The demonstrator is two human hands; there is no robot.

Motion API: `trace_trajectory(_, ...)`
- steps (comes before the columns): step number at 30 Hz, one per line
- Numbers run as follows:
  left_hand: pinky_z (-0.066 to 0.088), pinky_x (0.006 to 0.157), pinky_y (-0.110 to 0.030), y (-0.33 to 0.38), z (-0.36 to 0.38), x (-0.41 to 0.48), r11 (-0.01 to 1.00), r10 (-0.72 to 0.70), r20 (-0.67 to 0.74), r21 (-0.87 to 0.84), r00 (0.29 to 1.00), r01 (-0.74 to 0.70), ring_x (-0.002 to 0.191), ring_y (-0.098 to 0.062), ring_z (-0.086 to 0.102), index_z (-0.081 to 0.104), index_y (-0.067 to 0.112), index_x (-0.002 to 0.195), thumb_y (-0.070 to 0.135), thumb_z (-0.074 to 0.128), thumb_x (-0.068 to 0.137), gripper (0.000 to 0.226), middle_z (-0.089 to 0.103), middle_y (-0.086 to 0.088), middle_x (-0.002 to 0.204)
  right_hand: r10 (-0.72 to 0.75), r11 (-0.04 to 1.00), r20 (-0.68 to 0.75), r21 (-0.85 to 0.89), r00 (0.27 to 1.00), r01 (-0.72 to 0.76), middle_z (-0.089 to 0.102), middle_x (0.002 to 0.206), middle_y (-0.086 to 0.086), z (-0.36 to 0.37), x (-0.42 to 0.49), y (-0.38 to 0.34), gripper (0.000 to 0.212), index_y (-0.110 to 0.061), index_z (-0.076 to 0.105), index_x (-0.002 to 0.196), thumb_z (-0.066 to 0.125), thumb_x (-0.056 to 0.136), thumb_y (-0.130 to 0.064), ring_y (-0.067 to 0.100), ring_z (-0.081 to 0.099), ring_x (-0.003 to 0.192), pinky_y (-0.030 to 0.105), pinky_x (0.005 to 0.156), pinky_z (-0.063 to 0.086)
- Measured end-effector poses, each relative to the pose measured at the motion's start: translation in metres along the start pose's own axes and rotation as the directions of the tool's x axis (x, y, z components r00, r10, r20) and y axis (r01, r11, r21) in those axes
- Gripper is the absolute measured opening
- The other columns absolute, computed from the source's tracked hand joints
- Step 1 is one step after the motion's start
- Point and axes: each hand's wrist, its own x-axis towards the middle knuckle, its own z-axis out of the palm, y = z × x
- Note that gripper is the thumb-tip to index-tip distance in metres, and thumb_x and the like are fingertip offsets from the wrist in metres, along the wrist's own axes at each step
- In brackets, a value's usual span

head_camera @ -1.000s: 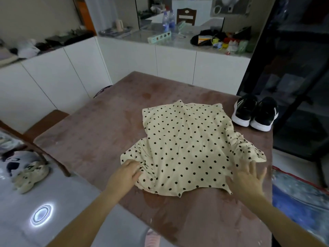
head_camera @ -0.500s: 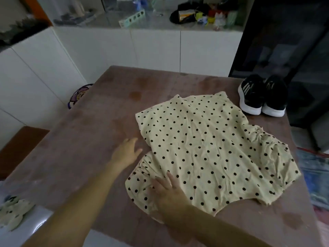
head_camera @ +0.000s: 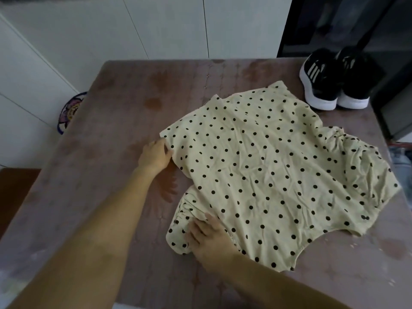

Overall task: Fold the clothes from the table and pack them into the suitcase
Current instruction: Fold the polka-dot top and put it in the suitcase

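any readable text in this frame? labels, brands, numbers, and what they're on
No readable text anywhere in this view.
Black sneakers: white side stripes only, no legible brand word.
Polka-dot garment: dots only, no tag or print visible.
Round patterned object past the left edge of the table: coloured pattern, too blurred to show any lettering.

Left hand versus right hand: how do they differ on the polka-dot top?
The left hand pinches the far left edge of the polka-dot top; the right hand lies flat on its near gathered sleeve. The left hand's fingers curl; the right hand's are spread. Both touch the top's left side.
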Motion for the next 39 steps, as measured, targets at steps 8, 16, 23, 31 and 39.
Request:
trace_trajectory(8,0.044,0.081,-0.036,-0.002,0.003,0.026,0.927,-0.228,0.006,-0.304,0.974,0.219,0.100,-0.030,0.059,0.056,0.004,0.109,0.030,0.060,0.086,0.035,0.061,-0.011,0.106,-0.366,0.915,-0.084,0.149,0.927,0.375,0.065,0.118,-0.002,0.008,-0.020,-0.014,0.023,-0.025,0.071,0.105,0.055,0.088,-0.029,0.011,0.043,0.130,0.043,0.117,0.007)
trace_trajectory(16,0.046,0.079,-0.037,0.008,-0.007,0.035,0.954,-0.225,-0.042,-0.212,0.973,0.212,0.099,-0.037,0.060,0.063,0.002,0.100,0.008,0.053,0.083,0.021,0.065,-0.020,0.106,-0.028,0.701,-0.326,0.668,0.945,0.251,0.064,0.092,-0.008,-0.010,-0.061,-0.006,0.028,-0.021,0.065,0.100,0.041,0.088,-0.030,-0.004,0.056,0.092,0.033,0.109,0.033)
trace_trajectory(23,0.039,0.096,-0.033,0.038,-0.045,0.052,0.944,-0.175,-0.141,-0.305,0.974,0.125,0.118,-0.030,0.052,0.046,0.012,0.129,0.005,0.055,0.082,0.049,0.054,-0.009,0.131,0.611,-0.024,-0.074,0.993,0.788,0.113,0.053,0.057,0.015,-0.051,-0.103,0.040,0.009,-0.029,0.055,0.075,0.064,0.076,-0.032,0.018,0.041,0.046,0.024,0.043,0.034)
trace_trajectory(31,0.037,0.100,-0.033,0.135,-0.022,0.069,0.933,-0.117,-0.109,-0.353,0.987,0.072,0.123,-0.029,0.048,0.044,0.008,0.133,0.012,0.051,0.091,0.042,0.050,-0.012,0.135,0.892,-0.023,0.093,0.987,0.443,-0.160,0.048,0.058,0.005,-0.007,-0.108,0.124,0.019,-0.016,0.052,0.109,0.058,0.091,-0.020,0.013,0.043,0.049,0.026,0.045,0.038)
trace_trajectory(39,0.018,0.112,-0.049,0.139,0.030,0.040,0.962,0.266,-0.025,0.073,0.964,-0.263,0.143,-0.029,0.015,0.031,0.016,0.142,0.042,0.037,0.096,0.054,0.024,-0.011,0.153,0.725,0.686,-0.388,0.478,0.568,-0.549,0.041,0.145,0.012,0.014,-0.117,0.118,0.053,-0.030,0.044,0.139,0.053,0.088,-0.041,0.032,0.037,0.132,0.049,0.106,0.030)
